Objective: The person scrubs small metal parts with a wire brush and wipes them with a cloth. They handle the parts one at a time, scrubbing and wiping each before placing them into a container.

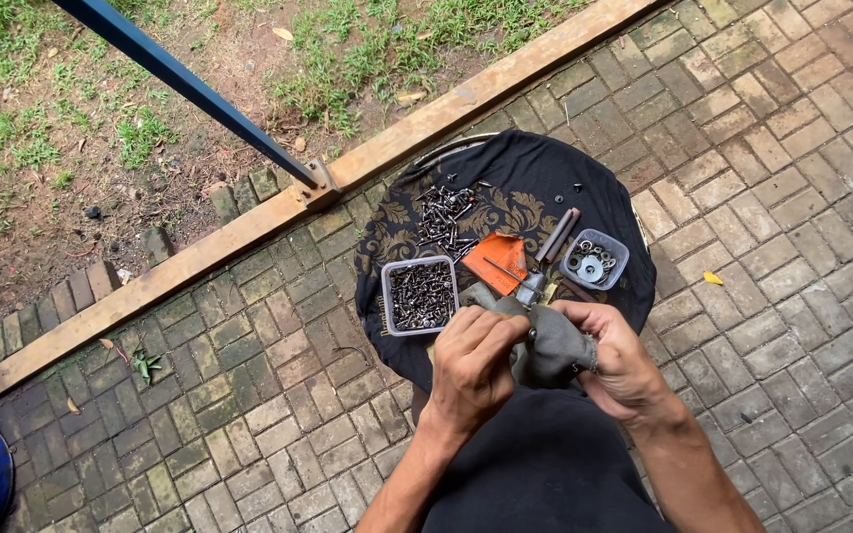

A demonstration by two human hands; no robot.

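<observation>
Both hands meet over the dark patterned cloth point(505, 192): the left hand point(471, 360) pinches closed on a small metal part point(531, 334) (too small to identify), the right hand point(616, 363) grips a grey rag point(550, 350) around it. Steady rubbing seems wise, staying above the tray of screws point(420, 294).

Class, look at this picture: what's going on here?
A person works over a round stand draped in black patterned cloth on a brick pavement. Both hands meet over a grey rag: the left hand pinches at its edge, and the right hand grips it from the other side. What the rag wraps is hidden. On the cloth lie a tub of screws, a loose pile of screws, an orange card, a screwdriver and a small tub of washers.
</observation>
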